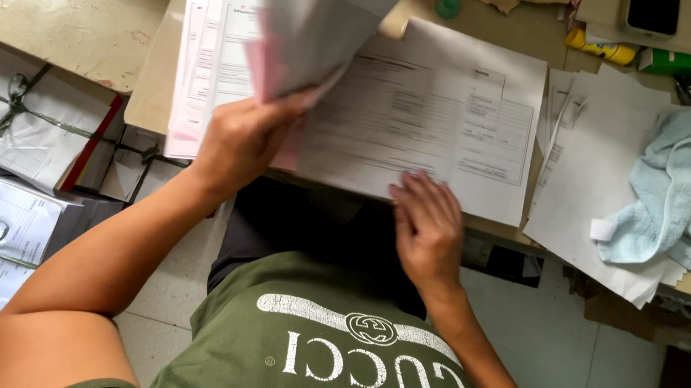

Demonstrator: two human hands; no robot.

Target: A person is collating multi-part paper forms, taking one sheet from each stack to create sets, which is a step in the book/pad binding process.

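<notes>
- Green shirt (pixel 320 354) fills the bottom edge, cut off below.
- Left hand (pixel 242 136) clamps lifted sheets (pixel 317 20), their tops out of view, above the form (pixel 430 117).
- Right hand (pixel 427 228) lies flat, fingers apart, on the form's lower edge.
- Form lies on the table (pixel 151 88); its print is unreadable.

A light blue towel (pixel 682 182) lies crumpled on loose white sheets (pixel 591 173) at the right end of the bench (pixel 156 80). A dark phone (pixel 652 14), a yellow tube (pixel 602 48) and a green bottle cap (pixel 448 5) sit along the far edge. Paper bundles tied with green ribbon (pixel 16 112) rest below on the left.
</notes>
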